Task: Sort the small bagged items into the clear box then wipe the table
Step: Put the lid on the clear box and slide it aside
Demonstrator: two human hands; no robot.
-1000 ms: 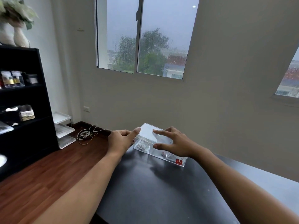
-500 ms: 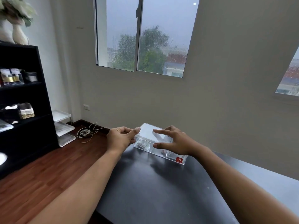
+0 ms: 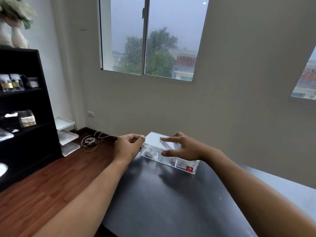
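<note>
Black table runs along the wall, window at 12 o'clock, shelf at 9. Clear box sits at the table's far edge, lid on, small items visible in its compartments. Left hand pinches the lid's left corner, fingers curled. Right hand rests on the lid, fingers straight and spread.

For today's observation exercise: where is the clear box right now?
In the head view the clear box sits at the far edge of the black table, below the window, between the left hand and right hand.
</note>
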